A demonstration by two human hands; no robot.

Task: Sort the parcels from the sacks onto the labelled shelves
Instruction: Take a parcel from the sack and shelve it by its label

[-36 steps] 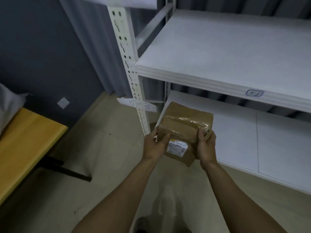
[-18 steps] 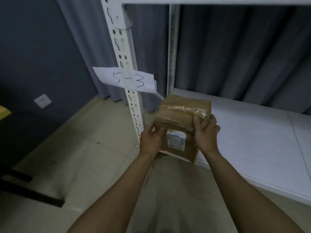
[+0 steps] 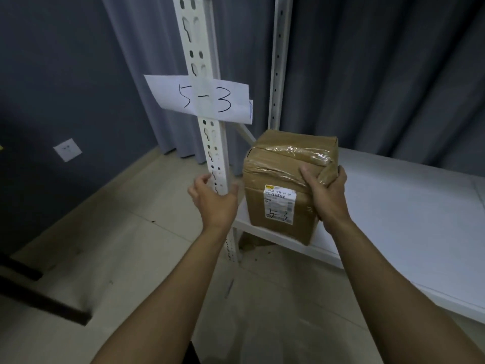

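A taped brown cardboard parcel (image 3: pixel 280 185) with a white address label on its near face sits at the left front corner of the low white shelf (image 3: pixel 409 219). My right hand (image 3: pixel 326 195) grips its upper right corner, fingers curled over the taped top. Just left of the box, my left hand (image 3: pixel 214 199) hovers with relaxed fingers, holding nothing, in front of the shelf post. A paper sign reading "5-3" (image 3: pixel 203 99) is taped to that post above the shelf.
The white perforated front post (image 3: pixel 207 151) stands just left of the parcel, a rear post (image 3: pixel 278 61) behind it. Grey curtains hang behind the shelf. A wall socket (image 3: pixel 67 149) is low on the dark wall at left. A dark bar (image 3: pixel 39 303) lies on the tiled floor.
The parcel has gone forward and down onto the shelf corner. My left hand has let go of it and drawn away to the left. The view has come closer to the shelf.
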